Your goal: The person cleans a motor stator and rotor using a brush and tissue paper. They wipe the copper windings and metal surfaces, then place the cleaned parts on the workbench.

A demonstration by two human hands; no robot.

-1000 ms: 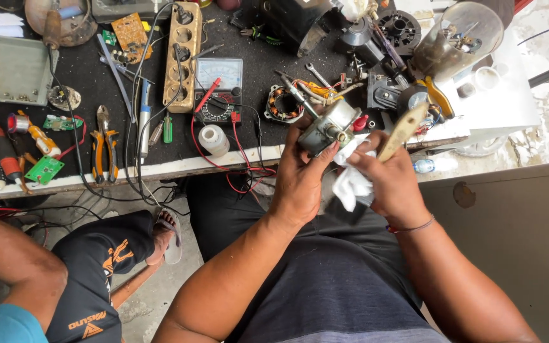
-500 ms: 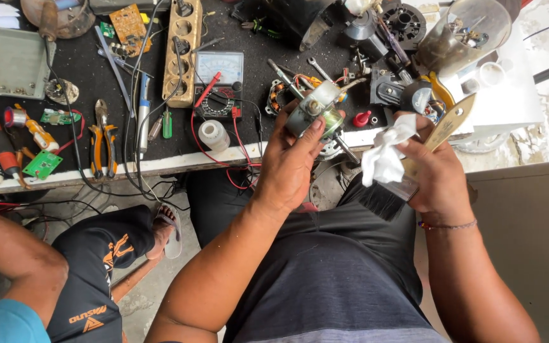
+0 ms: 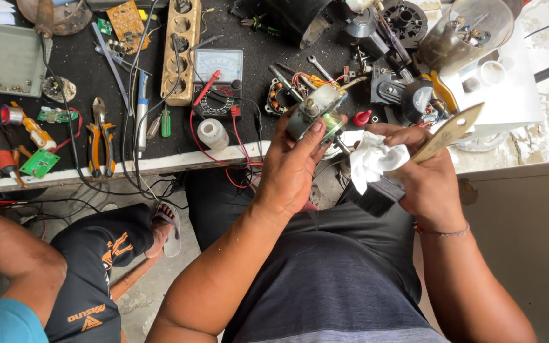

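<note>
My left hand (image 3: 292, 166) grips a small metal fan motor (image 3: 316, 113) with a shaft and coloured wires, held just above the bench's front edge. My right hand (image 3: 424, 173) holds a crumpled white cloth (image 3: 371, 160) together with a paintbrush that has a pale wooden handle (image 3: 447, 133) and dark bristles pointing down. The cloth is a short way right of the motor, not touching it.
The black workbench (image 3: 77, 130) carries an analog multimeter (image 3: 218, 81) with red leads, a wooden socket strip (image 3: 183, 47), orange-handled pliers (image 3: 99, 141), screwdrivers, a small white bottle (image 3: 213, 134), circuit boards and motor parts. Another person's leg (image 3: 96, 254) in black shorts sits at lower left.
My hands have come apart: the cloth and brush moved right, away from the motor. The motor was lifted slightly toward the bench in my left hand.
</note>
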